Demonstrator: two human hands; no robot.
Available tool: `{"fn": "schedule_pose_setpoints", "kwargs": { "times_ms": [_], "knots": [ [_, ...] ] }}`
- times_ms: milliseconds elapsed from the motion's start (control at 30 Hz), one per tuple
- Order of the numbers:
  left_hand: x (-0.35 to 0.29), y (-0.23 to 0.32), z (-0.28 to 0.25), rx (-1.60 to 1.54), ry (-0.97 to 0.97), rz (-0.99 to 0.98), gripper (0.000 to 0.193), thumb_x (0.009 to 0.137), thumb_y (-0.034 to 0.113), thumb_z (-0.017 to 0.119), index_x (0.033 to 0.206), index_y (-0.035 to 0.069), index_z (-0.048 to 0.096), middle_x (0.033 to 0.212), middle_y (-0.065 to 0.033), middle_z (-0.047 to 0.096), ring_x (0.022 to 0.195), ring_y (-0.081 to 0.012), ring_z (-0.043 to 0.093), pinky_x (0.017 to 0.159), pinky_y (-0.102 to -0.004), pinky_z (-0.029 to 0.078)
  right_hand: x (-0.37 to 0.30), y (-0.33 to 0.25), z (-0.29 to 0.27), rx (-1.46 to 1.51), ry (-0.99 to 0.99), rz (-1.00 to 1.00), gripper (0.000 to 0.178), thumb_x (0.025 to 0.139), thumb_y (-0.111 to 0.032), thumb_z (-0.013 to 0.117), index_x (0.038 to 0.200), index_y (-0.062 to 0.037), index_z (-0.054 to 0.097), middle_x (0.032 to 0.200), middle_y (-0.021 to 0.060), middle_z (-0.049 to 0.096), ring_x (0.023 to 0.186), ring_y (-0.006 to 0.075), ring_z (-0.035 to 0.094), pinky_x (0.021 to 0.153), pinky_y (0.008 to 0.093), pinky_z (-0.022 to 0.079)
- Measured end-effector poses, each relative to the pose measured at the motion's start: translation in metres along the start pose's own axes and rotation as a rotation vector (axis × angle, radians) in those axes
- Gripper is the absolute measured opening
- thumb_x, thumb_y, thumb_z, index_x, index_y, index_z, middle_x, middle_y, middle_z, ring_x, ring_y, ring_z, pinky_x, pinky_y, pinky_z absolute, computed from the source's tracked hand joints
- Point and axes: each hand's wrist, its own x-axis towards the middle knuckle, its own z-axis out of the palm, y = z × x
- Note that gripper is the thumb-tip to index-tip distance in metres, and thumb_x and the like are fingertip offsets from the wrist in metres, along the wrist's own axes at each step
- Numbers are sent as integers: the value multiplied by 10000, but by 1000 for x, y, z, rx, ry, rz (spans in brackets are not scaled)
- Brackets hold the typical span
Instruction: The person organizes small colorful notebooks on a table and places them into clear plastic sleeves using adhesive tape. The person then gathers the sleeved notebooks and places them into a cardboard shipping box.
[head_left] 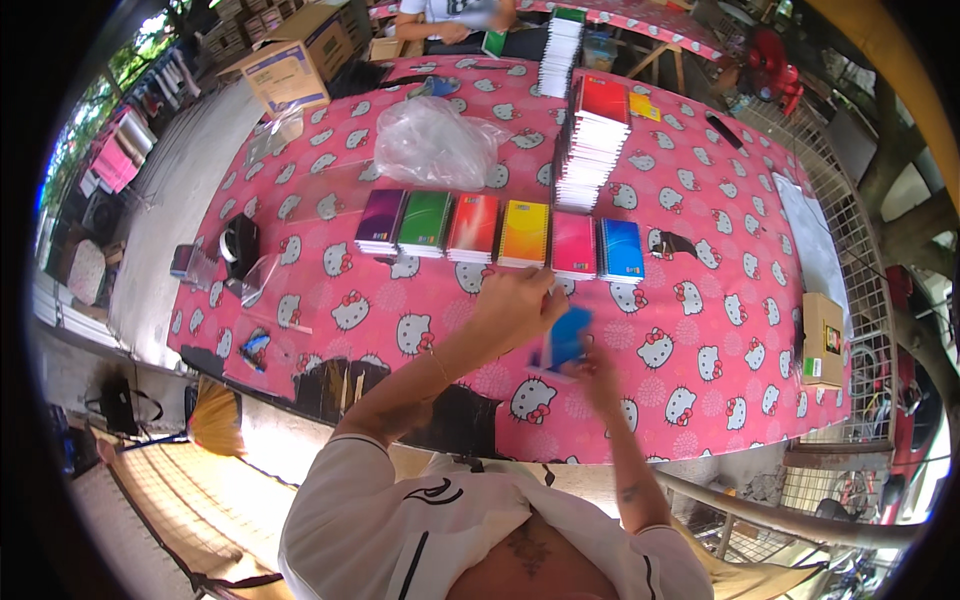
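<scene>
A small blue notebook [566,338], smeared by motion, is gripped by my right hand [598,374] over the near part of the table. My left hand [515,305] is just left of it, its fingers bent and pinched together in front of the yellow stack; what they hold, if anything, is hidden. Beyond my hands runs a row of short spiral notebook stacks: purple [381,217], green [425,219], red [473,224], yellow [524,229], pink [574,241] and blue [622,247].
Behind the row rise a tall red-topped notebook stack [594,145] and another tall stack [557,60]. A clear plastic bag [435,143] lies crumpled nearby. Leftward stands a black tape dispenser [240,248]; a small carton [822,340] sits right. Another person [455,22] is across the pink-covered table [700,300].
</scene>
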Motion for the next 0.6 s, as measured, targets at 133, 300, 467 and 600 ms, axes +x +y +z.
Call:
{"fn": "schedule_pose_setpoints", "kwargs": {
  "times_ms": [133, 300, 467, 600],
  "knots": [
    [-71, -32, 51, 221, -428, -258, 271, 856, 232, 643, 1036, 31, 661, 827, -175, 671, 725, -353, 674, 647, -483, 546, -30, -23, 45, -955, 5, -389, 548, 825, -75, 694, 1357, -76, 559, 1021, 120, 538, 880, 301, 596, 744, 381, 501],
    [-69, -100, 13, 59, -40, -407, 374, 827, 140, 656, 1185, 33, 629, 1059, -176, 694, 907, -361, 682, 804, -512, 538, 73, -67, 82, -454, -43, -393, 487, 844, -125, 672, 1312, -42, 568, 1324, 203, 508, 1272, 367, 491, 1006, 492, 419],
    [-63, -230, -50, 668, 76, -30, 396, 852, 37, 599, 1246, 69, 621, 1190, -113, 685, 1103, -311, 647, 1015, -462, 468, 187, -57, 182, -876, -13, -827, 444, 886, -134, 644, 1310, -23, 570, 1441, 139, 501, 1300, 318, 511, 1103, 433, 353],
    [-53, -210, -64, 416, 62, -114, 303, 887, 24, 566, 1178, 48, 649, 1179, -115, 685, 1091, -286, 651, 998, -452, 474, 198, -47, 168, -811, -116, -797, 420, 892, -110, 625, 1302, -36, 578, 1353, 95, 585, 1291, 286, 523, 1072, 455, 380]
  ]
}}
